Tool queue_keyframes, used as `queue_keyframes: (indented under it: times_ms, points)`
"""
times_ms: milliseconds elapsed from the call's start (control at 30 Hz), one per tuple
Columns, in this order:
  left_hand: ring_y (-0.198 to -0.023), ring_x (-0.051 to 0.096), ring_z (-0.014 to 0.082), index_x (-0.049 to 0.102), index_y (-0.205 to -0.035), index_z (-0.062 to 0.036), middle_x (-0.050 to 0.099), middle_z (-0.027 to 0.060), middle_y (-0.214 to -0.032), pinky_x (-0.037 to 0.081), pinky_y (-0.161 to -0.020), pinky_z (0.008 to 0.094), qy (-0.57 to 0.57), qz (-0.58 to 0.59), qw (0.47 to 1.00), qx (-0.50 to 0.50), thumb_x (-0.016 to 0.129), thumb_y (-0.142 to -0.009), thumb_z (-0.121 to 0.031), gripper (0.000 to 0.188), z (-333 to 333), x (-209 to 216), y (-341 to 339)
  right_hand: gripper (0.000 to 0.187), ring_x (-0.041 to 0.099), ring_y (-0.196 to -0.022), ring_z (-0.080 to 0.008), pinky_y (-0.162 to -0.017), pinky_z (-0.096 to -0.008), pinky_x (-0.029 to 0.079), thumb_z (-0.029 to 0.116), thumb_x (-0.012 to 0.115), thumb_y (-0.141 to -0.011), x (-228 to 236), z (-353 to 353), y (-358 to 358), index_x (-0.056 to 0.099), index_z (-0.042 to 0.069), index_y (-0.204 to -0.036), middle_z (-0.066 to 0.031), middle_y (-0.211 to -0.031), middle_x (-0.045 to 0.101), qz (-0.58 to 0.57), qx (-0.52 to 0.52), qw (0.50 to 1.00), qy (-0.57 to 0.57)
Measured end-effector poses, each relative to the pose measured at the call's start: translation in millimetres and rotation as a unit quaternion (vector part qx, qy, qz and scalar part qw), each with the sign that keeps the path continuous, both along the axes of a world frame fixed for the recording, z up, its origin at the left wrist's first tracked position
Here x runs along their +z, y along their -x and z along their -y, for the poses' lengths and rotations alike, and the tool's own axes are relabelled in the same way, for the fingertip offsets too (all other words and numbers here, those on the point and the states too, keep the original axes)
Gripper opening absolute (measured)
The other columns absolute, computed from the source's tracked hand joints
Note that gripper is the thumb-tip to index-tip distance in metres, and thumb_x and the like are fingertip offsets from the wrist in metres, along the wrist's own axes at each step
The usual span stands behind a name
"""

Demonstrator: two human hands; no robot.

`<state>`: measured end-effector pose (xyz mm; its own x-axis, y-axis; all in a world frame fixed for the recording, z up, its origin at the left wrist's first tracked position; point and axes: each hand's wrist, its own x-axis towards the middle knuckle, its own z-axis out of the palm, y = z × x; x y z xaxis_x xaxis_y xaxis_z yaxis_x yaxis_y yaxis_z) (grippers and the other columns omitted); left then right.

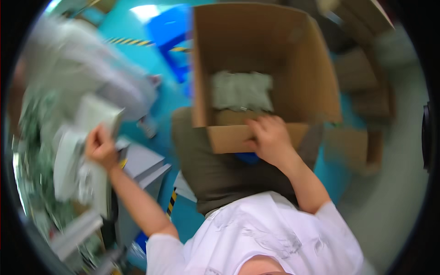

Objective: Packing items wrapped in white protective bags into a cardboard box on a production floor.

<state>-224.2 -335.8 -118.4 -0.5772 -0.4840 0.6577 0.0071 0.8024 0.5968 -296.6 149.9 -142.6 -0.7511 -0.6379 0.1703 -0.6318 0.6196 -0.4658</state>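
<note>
A large open cardboard box point(266, 34) stands in front of me, between my knees. In its bottom lies a pale grey-green packet bundle point(242, 90). My right hand point(271, 141) is closed over the box's near flap point(227, 140), its fingers bent at the edge. Off to the left, my left hand point(101, 149) is closed on a pale packet point(98, 113), which motion smears. Other whitish packets point(68, 167) lie just beside that hand; their exact kind is too blurred to tell.
Grey-white boxes point(142, 160) stand right of my left forearm. A person in white clothing point(98, 64) is at the upper left, near a heap of greenish packets point(39, 160). A blue bin point(169, 30) stands behind, and brown cartons point(360, 68) line the right.
</note>
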Motion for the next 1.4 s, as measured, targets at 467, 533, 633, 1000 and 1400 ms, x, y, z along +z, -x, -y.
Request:
queue_keyframes:
  times_ms: [467, 533, 633, 1000, 1400]
  points:
    - [-0.104, 0.061, 0.0366, 0.067, -0.115, -0.0088, 0.066, 0.0122, -0.11, 0.051, -0.089, 0.0471, 0.343, 0.086, 0.872, 0.338, 0.071, -0.081, -0.012, 0.034, -17.5, 90.9, -80.2, 0.046, 0.062, -0.084, -0.0362, -0.072, -0.0465, 0.044, 0.018, 0.086, -0.069, -27.3, -3.2, -5.3, 0.064, 0.007, -0.107, -0.0139, -0.09, 0.065, -0.113, -0.042, 0.992, 0.043]
    - [-0.114, 0.058, 0.0391, 0.064, -0.123, -0.0072, 0.064, 0.0148, -0.123, 0.049, -0.096, 0.0484, 0.376, 0.126, 0.867, 0.301, 0.07, -0.079, -0.011, 0.044, 27.7, 112.4, -87.7, 0.045, 0.062, -0.084, -0.0362, -0.072, -0.0463, 0.044, 0.017, 0.086, -0.069, -24.8, -3.6, -4.4, 0.064, 0.007, -0.107, -0.0138, -0.09, 0.065, -0.114, -0.039, 0.991, 0.051]
    - [-0.114, 0.061, 0.0402, 0.066, -0.122, -0.0041, 0.067, 0.0186, -0.12, 0.046, -0.103, 0.0505, 0.435, 0.244, 0.838, 0.223, 0.07, -0.077, -0.012, 0.047, 65.1, 127.6, -72.8, 0.046, 0.062, -0.084, -0.0361, -0.073, -0.046, 0.044, 0.016, 0.087, -0.067, -21.6, -4.8, -1.4, 0.064, 0.007, -0.107, -0.0138, -0.09, 0.065, -0.121, -0.045, 0.99, 0.056]
    - [-0.095, 0.069, 0.0436, 0.075, -0.092, -0.0002, 0.072, 0.0262, -0.099, 0.055, -0.088, 0.0502, 0.278, 0.534, 0.789, 0.125, 0.067, -0.076, -0.015, 0.023, 94.2, 149.2, -65.3, 0.053, 0.062, -0.087, -0.0346, -0.075, -0.0455, 0.045, 0.015, 0.088, -0.063, -23.9, -5.8, -7.1, 0.064, 0.007, -0.11, -0.0121, -0.092, 0.065, -0.124, -0.03, 0.991, 0.046]
    - [-0.077, 0.069, 0.0158, 0.065, -0.116, 0.0058, 0.072, 0.0096, -0.093, 0.055, -0.068, 0.0308, -0.458, 0.253, 0.843, -0.123, 0.077, -0.09, -0.028, 0.044, -138.5, 160.4, -74.3, 0.045, 0.066, -0.112, -0.0248, -0.096, -0.0353, 0.052, 0.002, 0.073, -0.09, 33.2, 21.5, -56.2, 0.061, 0.001, -0.133, -0.0149, -0.124, 0.068, 0.132, 0.057, 0.932, 0.332]
